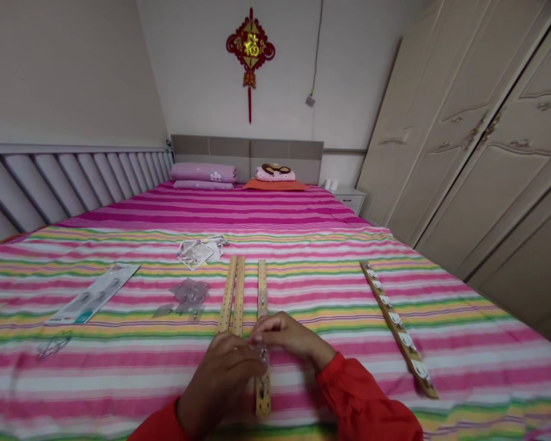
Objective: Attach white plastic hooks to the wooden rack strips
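Over the holed strip point(263, 395), left hand point(227, 370) and right hand point(287, 337) pinch clear plastic point(263, 353).

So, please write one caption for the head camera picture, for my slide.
Left hand and right hand work over a pale dotted strip on a striped bedspread.

The single view looks from the wearer's own head, forward and down along a bed point(312, 275). Red sleeves point(367, 398) rise from the bottom edge, close to the lens, so the left hand point(218, 373) and right hand point(296, 337) are seen from above and behind, their fingers point(272, 320) meeting at lower centre. The headboard point(284, 153) lies well off, at upper centre, faced nearly square-on. The field is wide, taking in a slatted railing point(71, 177) at left and a tall wardrobe point(491, 165), slanting, at right.
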Demonstrator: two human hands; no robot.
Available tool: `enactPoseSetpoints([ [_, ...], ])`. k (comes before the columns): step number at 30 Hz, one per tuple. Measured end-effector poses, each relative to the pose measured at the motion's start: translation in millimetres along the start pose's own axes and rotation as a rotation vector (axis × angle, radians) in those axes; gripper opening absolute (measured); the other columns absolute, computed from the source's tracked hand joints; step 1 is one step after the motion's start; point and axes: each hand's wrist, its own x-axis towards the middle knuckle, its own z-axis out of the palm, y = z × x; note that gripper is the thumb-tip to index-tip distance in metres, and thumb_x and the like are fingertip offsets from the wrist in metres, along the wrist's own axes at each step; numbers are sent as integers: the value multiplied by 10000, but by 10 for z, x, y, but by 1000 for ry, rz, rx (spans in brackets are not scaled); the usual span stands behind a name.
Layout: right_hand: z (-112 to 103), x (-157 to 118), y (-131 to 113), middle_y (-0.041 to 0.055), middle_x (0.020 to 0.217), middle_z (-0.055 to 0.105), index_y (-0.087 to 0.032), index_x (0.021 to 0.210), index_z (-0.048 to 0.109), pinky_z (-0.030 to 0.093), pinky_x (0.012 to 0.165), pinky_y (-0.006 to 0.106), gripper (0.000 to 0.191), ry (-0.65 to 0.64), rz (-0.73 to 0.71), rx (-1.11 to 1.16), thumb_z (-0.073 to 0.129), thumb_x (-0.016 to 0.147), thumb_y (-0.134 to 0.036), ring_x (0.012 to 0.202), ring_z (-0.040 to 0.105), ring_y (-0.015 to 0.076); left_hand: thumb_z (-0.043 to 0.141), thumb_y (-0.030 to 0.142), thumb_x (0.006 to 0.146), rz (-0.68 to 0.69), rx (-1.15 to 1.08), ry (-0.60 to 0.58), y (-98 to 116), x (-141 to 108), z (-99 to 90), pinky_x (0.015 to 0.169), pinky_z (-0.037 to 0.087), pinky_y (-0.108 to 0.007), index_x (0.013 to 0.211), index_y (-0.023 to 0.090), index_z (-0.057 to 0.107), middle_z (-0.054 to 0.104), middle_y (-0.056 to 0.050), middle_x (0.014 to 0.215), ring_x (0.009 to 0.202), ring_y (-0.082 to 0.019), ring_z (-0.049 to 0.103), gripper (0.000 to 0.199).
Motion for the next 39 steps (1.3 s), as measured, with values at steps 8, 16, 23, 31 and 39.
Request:
enactPoseSetpoints([
  [8, -179, -77, 123, 18, 785, 637, -145, 827, 753, 438, 668, 253, 346, -234, 145, 28, 787, 645, -437, 670, 568, 115, 544, 201, 888, -53, -234, -131, -29, 39, 33, 759, 398, -267, 911, 276, 661, 723, 33, 798, 772, -116, 603, 141],
  [16, -236, -104, 135, -8, 631, 632, -116, 812, 720, 429, 584, 229, 314, -216, 205, 162, 808, 643, -366, 539, 553, 87, 551, 220, 881, -132, -303, -173, -242, 106, 38, 750, 406, -274, 884, 266, 680, 713, 9, 781, 777, -133, 589, 138],
  [23, -314, 49, 236, -11, 562, 641, -123, 726, 660, 419, 470, 210, 262, -48, 163, 292, 806, 631, -318, 431, 556, 90, 580, 230, 849, -322, -393, -123, -650, 163, 187, 801, 442, -310, 840, 231, 697, 717, -39, 850, 856, -165, 610, 118],
  [31, -545, 459, 371, -43, 440, 546, -146, 615, 602, 273, 393, 182, 226, 366, 83, 307, 743, 621, -322, 368, 427, 52, 630, 368, 728, -980, -755, 33, -1058, 330, 655, 735, 510, -301, 1116, 148, 635, 700, -77, 957, 844, -185, 645, 446],
  [39, -729, 806, 517, -52, 378, 498, -163, 566, 571, 235, 368, 199, 152, 704, 89, 205, 661, 597, -282, 339, 381, 66, 713, 418, 596, -1275, -903, 122, -1451, 450, 1006, 630, 473, -244, 799, 135, 665, 660, -21, 718, 662, -123, 597, 352],
])
